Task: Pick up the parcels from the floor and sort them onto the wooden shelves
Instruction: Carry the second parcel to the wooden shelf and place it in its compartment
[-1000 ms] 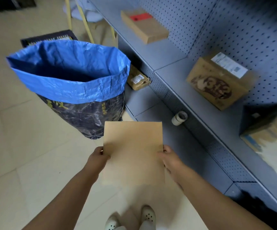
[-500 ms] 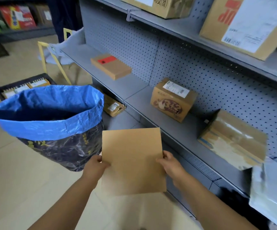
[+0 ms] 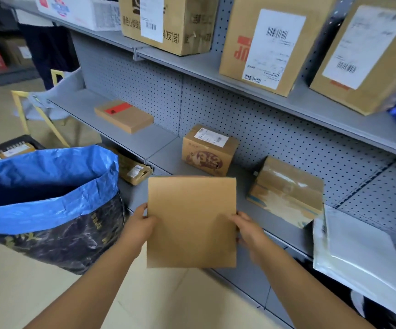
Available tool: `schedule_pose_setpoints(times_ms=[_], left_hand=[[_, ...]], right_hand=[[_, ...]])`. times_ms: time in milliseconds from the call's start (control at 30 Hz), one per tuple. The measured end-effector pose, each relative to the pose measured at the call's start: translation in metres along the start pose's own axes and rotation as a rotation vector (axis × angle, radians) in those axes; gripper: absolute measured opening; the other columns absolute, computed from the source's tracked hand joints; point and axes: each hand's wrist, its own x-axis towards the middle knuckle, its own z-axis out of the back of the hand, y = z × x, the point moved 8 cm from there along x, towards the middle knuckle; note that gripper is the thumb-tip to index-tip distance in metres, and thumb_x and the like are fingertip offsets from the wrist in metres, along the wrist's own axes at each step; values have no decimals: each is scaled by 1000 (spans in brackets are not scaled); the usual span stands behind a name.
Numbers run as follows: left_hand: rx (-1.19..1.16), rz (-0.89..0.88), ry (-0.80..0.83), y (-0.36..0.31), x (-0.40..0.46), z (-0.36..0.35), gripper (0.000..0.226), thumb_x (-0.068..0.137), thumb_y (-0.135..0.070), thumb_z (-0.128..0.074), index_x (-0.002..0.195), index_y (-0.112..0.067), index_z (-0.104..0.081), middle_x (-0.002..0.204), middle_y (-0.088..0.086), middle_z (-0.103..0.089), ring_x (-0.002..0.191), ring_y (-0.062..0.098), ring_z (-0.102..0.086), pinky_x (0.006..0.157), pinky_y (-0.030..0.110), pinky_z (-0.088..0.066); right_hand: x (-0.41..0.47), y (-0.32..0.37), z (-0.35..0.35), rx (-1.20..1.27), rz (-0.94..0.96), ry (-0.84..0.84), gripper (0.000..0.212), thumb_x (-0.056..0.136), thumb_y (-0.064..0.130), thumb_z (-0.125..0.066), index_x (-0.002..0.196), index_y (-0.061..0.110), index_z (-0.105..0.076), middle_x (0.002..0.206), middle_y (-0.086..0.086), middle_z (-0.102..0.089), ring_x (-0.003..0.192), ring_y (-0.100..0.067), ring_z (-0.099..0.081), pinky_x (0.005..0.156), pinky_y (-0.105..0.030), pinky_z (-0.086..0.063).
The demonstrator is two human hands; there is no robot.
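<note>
I hold a flat brown parcel (image 3: 191, 222) upright in front of me, its plain face toward the camera. My left hand (image 3: 138, 225) grips its left edge and my right hand (image 3: 248, 227) grips its right edge. Behind it runs a grey metal shelf (image 3: 161, 143) with a pegboard back. On that shelf sit a flat box with a red label (image 3: 124, 116), a printed carton (image 3: 209, 149) and a taped box (image 3: 286, 191).
A big blue woven sack (image 3: 47, 200) stands open on the tiled floor at my left. A white plastic mailer (image 3: 363, 252) hangs over the shelf edge at right. Large labelled cartons (image 3: 261, 43) fill the upper shelf (image 3: 216, 67). A small box (image 3: 134, 170) lies on the bottom shelf.
My view has lifted from the floor to the shelves, bringing the upper shelf into sight. The flat parcel has risen with both hands still on its edges.
</note>
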Motion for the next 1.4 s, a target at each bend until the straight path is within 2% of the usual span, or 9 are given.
schedule_pose_setpoints(times_ms=[433, 500, 633, 800, 900, 1033, 1167, 1267, 1400], left_hand=[[202, -176, 119, -54, -106, -4, 55, 91, -13, -42, 143, -25, -31, 133, 14, -50, 110, 31, -52, 79, 33, -40], [189, -192, 141, -57, -121, -4, 52, 93, -13, -42, 143, -22, -31, 125, 13, -55, 102, 27, -54, 79, 33, -41], [163, -200, 160, -69, -136, -1, 48, 94, -10, -40, 140, -17, -35, 71, 6, -54, 60, 16, -51, 57, 27, -43], [22, -230, 246, -98, -158, 1, 41, 97, -4, -31, 137, -11, -36, 76, 3, -50, 64, 17, -49, 63, 22, -44], [-60, -232, 275, -116, -164, 8, 42, 97, -5, -30, 137, -11, -38, 100, 12, -54, 76, 22, -54, 69, 24, -46], [-178, -229, 326, -131, -171, 19, 33, 98, -7, -28, 125, -13, -47, 117, 14, -47, 93, 32, -54, 85, 35, -46], [-269, -240, 380, -138, -176, 20, 19, 98, -18, -35, 98, -14, -54, 97, 5, -53, 87, 30, -57, 91, 38, -44], [-316, -253, 402, -144, -181, 16, 33, 98, -34, -34, 79, -14, -52, 84, 8, -58, 77, 24, -57, 92, 41, -44], [-255, -269, 450, -150, -190, 9, 42, 96, -47, -29, 90, -14, -54, 86, 11, -61, 83, 27, -58, 90, 42, -44]], right_hand=[[-127, 22, 60, 47, 139, -105, 35, 93, 36, -52, 125, 23, -50, 106, 0, -64, 106, -26, -59, 104, -49, -41], [-147, 22, 65, 53, 154, -111, 35, 92, 38, -53, 124, 24, -50, 108, -1, -65, 102, -24, -62, 103, -47, -42], [-183, 30, 74, 63, 223, -126, 19, 94, 34, -52, 110, 24, -50, 91, 3, -63, 81, -15, -60, 79, -35, -49], [-211, 41, 86, 164, 250, -191, 26, 93, 38, -52, 112, 20, -54, 105, -1, -67, 94, -22, -64, 86, -41, -50], [-224, 50, 85, 215, 265, -207, 29, 96, 39, -44, 116, 20, -53, 106, 0, -66, 89, -18, -63, 67, -33, -49], [-235, 57, 81, 336, 261, -186, 40, 94, 51, -37, 88, 17, -57, 102, -6, -64, 90, -24, -60, 71, -39, -47], [-243, 56, 85, 301, 224, -214, 56, 89, 63, -32, 107, 17, -57, 110, -7, -63, 99, -27, -59, 88, -49, -41], [-256, 59, 92, 276, 227, -242, 55, 88, 66, -30, 92, 17, -56, 88, -7, -62, 83, -25, -57, 91, -50, -41], [-270, 61, 100, 259, 213, -254, 63, 87, 69, -27, 86, 16, -60, 80, -7, -62, 84, -28, -57, 94, -56, -38]])
